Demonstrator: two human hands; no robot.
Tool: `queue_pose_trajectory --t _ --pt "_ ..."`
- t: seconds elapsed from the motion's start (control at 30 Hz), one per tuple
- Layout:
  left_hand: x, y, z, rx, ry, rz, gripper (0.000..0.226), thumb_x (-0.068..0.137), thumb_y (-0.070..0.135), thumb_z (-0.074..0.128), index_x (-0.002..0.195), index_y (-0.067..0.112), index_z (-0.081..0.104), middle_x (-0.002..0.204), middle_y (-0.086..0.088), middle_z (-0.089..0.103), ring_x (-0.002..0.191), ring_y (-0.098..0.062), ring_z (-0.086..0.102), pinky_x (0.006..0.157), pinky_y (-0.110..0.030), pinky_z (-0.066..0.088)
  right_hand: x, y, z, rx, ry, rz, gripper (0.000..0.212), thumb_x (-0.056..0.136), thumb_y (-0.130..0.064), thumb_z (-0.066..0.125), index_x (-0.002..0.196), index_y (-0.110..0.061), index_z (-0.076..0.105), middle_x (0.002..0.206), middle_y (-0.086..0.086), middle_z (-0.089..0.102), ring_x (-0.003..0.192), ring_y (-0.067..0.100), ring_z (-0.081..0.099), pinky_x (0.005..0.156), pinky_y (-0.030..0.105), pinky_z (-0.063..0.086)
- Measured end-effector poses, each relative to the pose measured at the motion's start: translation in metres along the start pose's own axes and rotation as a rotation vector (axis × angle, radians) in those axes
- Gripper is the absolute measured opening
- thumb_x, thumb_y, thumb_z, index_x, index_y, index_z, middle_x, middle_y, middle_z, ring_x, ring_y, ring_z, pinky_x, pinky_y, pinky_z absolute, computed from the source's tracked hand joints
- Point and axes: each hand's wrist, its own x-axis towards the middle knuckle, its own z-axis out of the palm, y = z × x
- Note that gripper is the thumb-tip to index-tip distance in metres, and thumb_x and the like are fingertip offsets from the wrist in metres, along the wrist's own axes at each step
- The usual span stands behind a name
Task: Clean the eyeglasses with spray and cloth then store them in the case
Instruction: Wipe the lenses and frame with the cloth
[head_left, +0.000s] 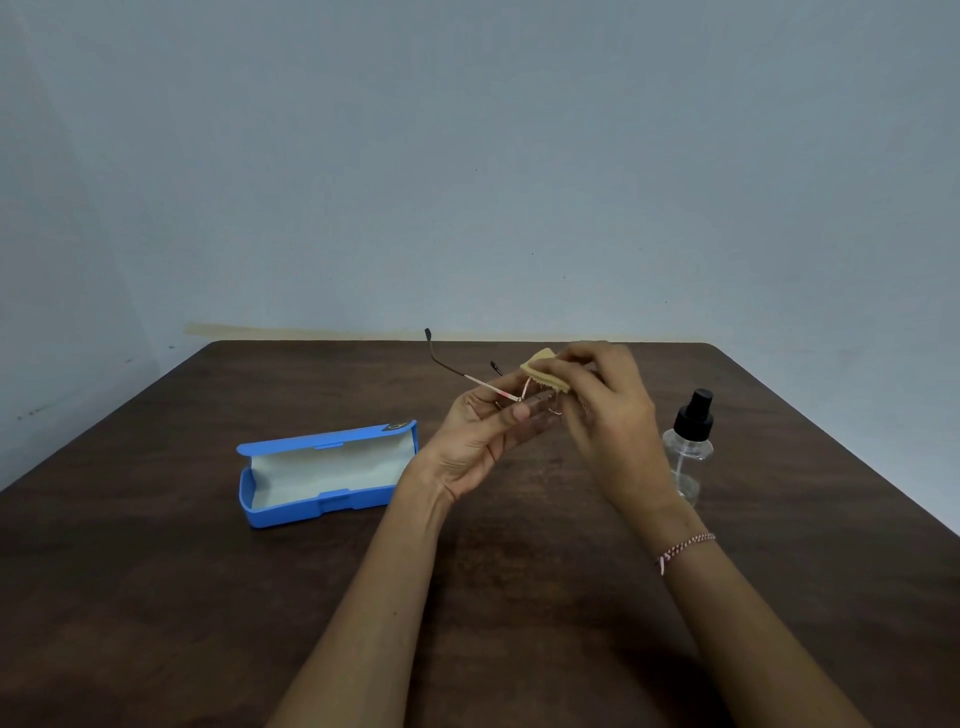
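My left hand (480, 441) holds thin-framed eyeglasses (470, 376) above the table, temples pointing away toward the wall. My right hand (605, 410) pinches a small yellow cloth (540, 370) against the lens area; the lenses are mostly hidden by fingers and cloth. A blue glasses case (324, 470) lies open on the table to the left, its pale lining showing and nothing inside. A clear spray bottle (688, 447) with a black pump top stands upright at the right, just behind my right wrist.
Everything sits on a dark brown wooden table (208, 597) set against a plain grey-blue wall. A red-and-white thread bracelet (683, 548) is on my right wrist.
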Motion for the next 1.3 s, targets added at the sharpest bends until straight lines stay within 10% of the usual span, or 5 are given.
queue_pose_trajectory --t 1.3 --pt "-0.003 0.012 0.007 -0.064 0.051 0.108 0.054 0.045 0.034 0.092 0.096 0.028 0.075 0.100 -0.007 0.073 0.089 -0.016 0.071 0.066 -0.023 0.057 0.004 -0.005 -0.004 0.161 -0.142 -0.054 0.021 0.079 -0.015 0.058 0.095 -0.007 0.070 0.092 0.004 0.059 0.088 0.014 0.054 0.078 0.013 0.042"
